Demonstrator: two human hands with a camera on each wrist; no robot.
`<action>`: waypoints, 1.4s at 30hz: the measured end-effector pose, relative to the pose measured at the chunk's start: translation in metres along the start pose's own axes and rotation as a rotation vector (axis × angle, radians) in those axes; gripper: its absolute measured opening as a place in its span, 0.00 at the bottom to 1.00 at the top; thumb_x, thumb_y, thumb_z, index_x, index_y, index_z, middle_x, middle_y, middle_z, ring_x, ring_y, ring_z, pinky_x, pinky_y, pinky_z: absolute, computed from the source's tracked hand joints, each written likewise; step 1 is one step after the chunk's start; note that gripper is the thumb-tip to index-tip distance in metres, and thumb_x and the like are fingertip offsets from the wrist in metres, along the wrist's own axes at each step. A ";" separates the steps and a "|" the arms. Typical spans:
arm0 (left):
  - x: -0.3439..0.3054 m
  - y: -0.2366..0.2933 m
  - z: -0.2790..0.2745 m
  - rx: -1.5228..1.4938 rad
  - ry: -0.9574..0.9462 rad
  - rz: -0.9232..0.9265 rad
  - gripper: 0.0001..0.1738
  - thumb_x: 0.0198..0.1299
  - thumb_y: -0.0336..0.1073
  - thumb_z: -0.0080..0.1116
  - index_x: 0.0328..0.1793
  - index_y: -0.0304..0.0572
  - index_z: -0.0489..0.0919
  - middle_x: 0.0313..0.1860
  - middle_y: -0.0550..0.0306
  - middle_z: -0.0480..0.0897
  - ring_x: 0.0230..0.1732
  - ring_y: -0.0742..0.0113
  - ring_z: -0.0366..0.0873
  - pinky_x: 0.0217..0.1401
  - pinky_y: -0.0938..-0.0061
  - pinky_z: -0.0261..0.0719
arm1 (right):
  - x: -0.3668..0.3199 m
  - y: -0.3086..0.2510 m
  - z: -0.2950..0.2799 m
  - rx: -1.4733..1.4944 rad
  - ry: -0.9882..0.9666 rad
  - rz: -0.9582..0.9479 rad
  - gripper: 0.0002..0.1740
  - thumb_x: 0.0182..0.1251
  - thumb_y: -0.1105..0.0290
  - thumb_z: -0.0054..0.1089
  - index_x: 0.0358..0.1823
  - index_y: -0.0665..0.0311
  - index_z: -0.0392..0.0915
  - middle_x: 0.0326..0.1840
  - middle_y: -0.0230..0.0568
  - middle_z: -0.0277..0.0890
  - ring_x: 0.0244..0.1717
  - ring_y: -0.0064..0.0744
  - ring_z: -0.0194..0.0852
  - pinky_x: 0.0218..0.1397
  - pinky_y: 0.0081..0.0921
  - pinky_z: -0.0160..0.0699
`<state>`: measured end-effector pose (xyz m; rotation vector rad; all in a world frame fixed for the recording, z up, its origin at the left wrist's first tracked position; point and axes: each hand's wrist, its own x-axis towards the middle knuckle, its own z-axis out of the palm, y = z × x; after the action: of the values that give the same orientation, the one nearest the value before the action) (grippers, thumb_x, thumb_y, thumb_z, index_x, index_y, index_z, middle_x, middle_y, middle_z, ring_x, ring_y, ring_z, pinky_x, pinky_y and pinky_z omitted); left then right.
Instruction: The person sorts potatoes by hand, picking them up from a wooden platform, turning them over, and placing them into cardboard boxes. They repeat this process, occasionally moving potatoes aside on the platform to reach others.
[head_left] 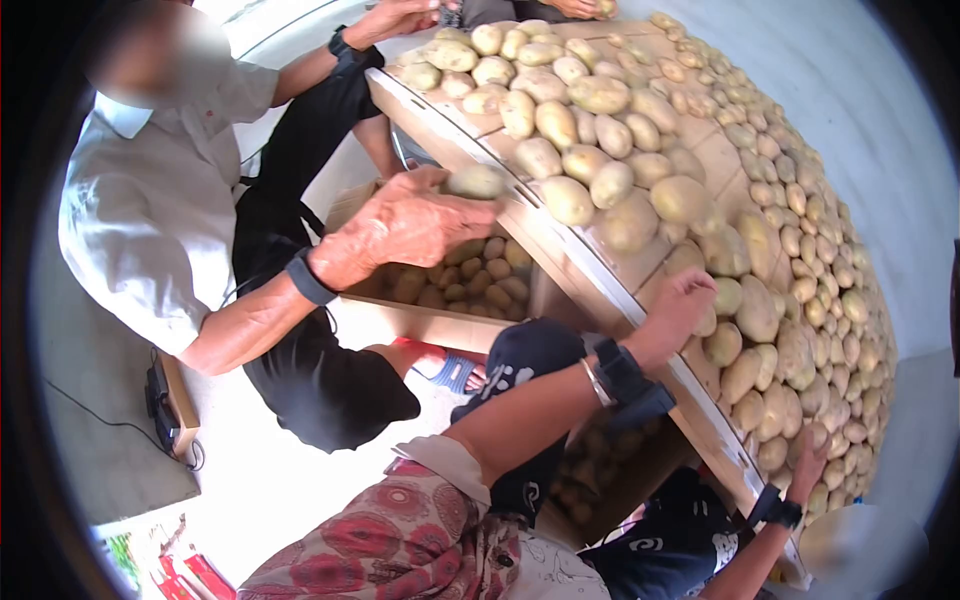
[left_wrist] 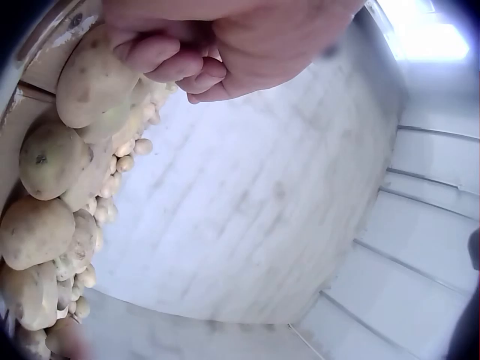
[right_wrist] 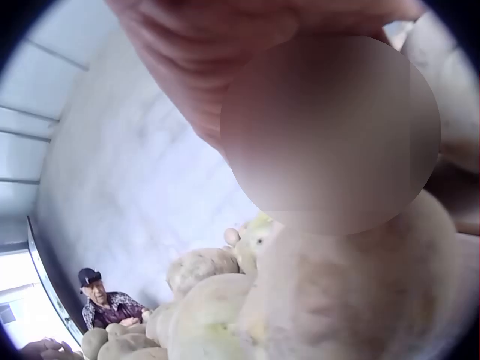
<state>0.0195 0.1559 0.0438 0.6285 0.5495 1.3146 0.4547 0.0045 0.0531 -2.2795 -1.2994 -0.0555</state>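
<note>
Both of your hands are at the potatoes. Your left hand (head_left: 682, 300) sits at the near edge of the wooden stand (head_left: 560, 262). Its fingers (left_wrist: 176, 61) are curled in and pressed against a large potato (left_wrist: 90, 81). From the wrist view you cannot tell whether they hold it or only lean on it.

Your right hand (head_left: 806, 458) rests further along the same edge, on top of the heap of potatoes (head_left: 600, 150). A blurred patch hides its fingers in the wrist view, so you cannot tell its grip either.

A black wrist strap (head_left: 622, 372) sits on your left forearm, above a patterned sleeve (head_left: 420, 530). The heap covers the stand from the near edge to the far end, the potatoes lying against one another.

Across from you, another person in a white shirt (head_left: 150, 210) holds a single pale tuber (head_left: 476, 181) in a raised hand (head_left: 400, 225), just off the stand's edge. Below that hand stands a crate (head_left: 400, 322) with smaller potatoes in it.
</note>
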 end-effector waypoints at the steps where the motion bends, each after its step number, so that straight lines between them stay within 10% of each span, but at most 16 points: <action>1: -0.001 0.001 0.001 0.016 -0.027 -0.009 0.02 0.63 0.32 0.53 0.37 0.47 0.77 0.23 0.75 0.68 0.23 0.88 0.60 0.22 0.87 0.56 | -0.002 -0.010 -0.002 0.052 -0.021 0.013 0.39 0.63 0.54 0.57 0.68 0.71 0.57 0.65 0.58 0.62 0.64 0.45 0.62 0.66 0.33 0.60; 9: 0.008 -0.006 -0.012 0.171 0.003 0.161 0.03 0.61 0.33 0.56 0.38 0.44 0.77 0.28 0.69 0.73 0.29 0.82 0.67 0.30 0.81 0.67 | -0.059 -0.141 -0.024 0.443 0.167 -0.103 0.29 0.69 0.59 0.52 0.66 0.67 0.61 0.69 0.46 0.59 0.69 0.40 0.56 0.70 0.36 0.54; 13: -0.006 0.020 -0.013 0.030 -0.164 0.073 0.07 0.63 0.34 0.50 0.40 0.44 0.79 0.16 0.72 0.62 0.15 0.83 0.55 0.17 0.82 0.53 | -0.116 -0.219 -0.019 0.681 -0.382 -0.061 0.13 0.70 0.65 0.50 0.40 0.68 0.78 0.40 0.41 0.80 0.44 0.27 0.78 0.51 0.24 0.76; 17: -0.005 0.028 -0.023 -0.016 -0.268 -0.068 0.08 0.61 0.26 0.40 0.42 0.35 0.72 0.16 0.68 0.60 0.15 0.78 0.56 0.18 0.80 0.54 | -0.156 -0.221 0.028 0.582 -0.969 -0.038 0.11 0.68 0.67 0.49 0.36 0.66 0.78 0.32 0.33 0.79 0.40 0.26 0.78 0.47 0.19 0.75; 19: 0.004 0.015 -0.035 -0.116 -0.478 0.009 0.09 0.66 0.41 0.47 0.39 0.45 0.68 0.26 0.59 0.74 0.26 0.74 0.71 0.27 0.83 0.70 | -0.171 -0.187 0.061 0.569 -1.259 0.242 0.12 0.67 0.66 0.50 0.42 0.66 0.77 0.42 0.37 0.78 0.42 0.28 0.78 0.46 0.22 0.77; 25: -0.013 0.036 -0.001 -0.019 -0.194 0.090 0.10 0.60 0.24 0.38 0.29 0.45 0.70 0.17 0.65 0.65 0.15 0.77 0.58 0.15 0.84 0.58 | -0.191 -0.085 0.170 0.514 -0.891 0.697 0.17 0.66 0.63 0.50 0.53 0.61 0.73 0.51 0.42 0.74 0.47 0.36 0.77 0.49 0.37 0.79; 27: -0.012 0.037 -0.007 -0.064 -0.214 0.018 0.11 0.59 0.23 0.37 0.28 0.45 0.69 0.16 0.66 0.64 0.14 0.78 0.57 0.15 0.83 0.58 | -0.191 -0.017 0.216 -0.414 -0.981 -0.664 0.19 0.62 0.64 0.54 0.53 0.61 0.72 0.50 0.46 0.73 0.50 0.43 0.74 0.48 0.43 0.79; 31: -0.006 0.036 -0.009 0.170 -0.214 0.049 0.12 0.60 0.24 0.35 0.27 0.45 0.69 0.14 0.68 0.61 0.14 0.80 0.54 0.15 0.83 0.50 | -0.255 0.132 0.352 0.165 -1.156 0.058 0.19 0.52 0.68 0.60 0.48 0.61 0.75 0.50 0.50 0.73 0.50 0.48 0.73 0.47 0.40 0.78; 33: -0.004 0.037 -0.006 0.159 -0.217 0.050 0.12 0.60 0.24 0.35 0.27 0.45 0.69 0.14 0.69 0.60 0.13 0.80 0.53 0.15 0.83 0.49 | -0.267 0.157 0.364 -0.467 -0.663 -1.039 0.20 0.45 0.71 0.62 0.44 0.61 0.76 0.48 0.52 0.74 0.47 0.52 0.74 0.46 0.39 0.78; 34: -0.004 0.038 -0.004 0.172 -0.181 0.044 0.12 0.60 0.24 0.35 0.27 0.44 0.69 0.14 0.69 0.60 0.13 0.80 0.53 0.15 0.83 0.49 | -0.269 0.111 0.349 -0.463 -0.657 -1.041 0.20 0.45 0.71 0.62 0.44 0.61 0.76 0.48 0.52 0.74 0.47 0.52 0.74 0.46 0.39 0.78; 36: -0.006 0.041 -0.004 0.220 -0.129 0.048 0.12 0.61 0.24 0.35 0.29 0.44 0.69 0.14 0.69 0.59 0.14 0.79 0.52 0.16 0.82 0.49 | -0.242 0.023 0.313 -0.347 -1.019 -0.194 0.27 0.41 0.71 0.64 0.49 0.61 0.75 0.48 0.56 0.74 0.47 0.53 0.74 0.50 0.41 0.75; 42: -0.007 0.037 -0.004 0.148 -0.065 0.031 0.09 0.62 0.25 0.35 0.33 0.44 0.68 0.16 0.69 0.57 0.15 0.79 0.50 0.18 0.81 0.47 | -0.229 0.047 0.315 -0.145 -1.040 0.064 0.35 0.43 0.73 0.66 0.59 0.58 0.69 0.51 0.56 0.72 0.50 0.56 0.72 0.57 0.44 0.69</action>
<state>-0.0105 0.1540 0.0669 0.8014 0.5897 1.2855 0.3027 -0.0550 -0.3035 -2.5359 -1.6950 1.2325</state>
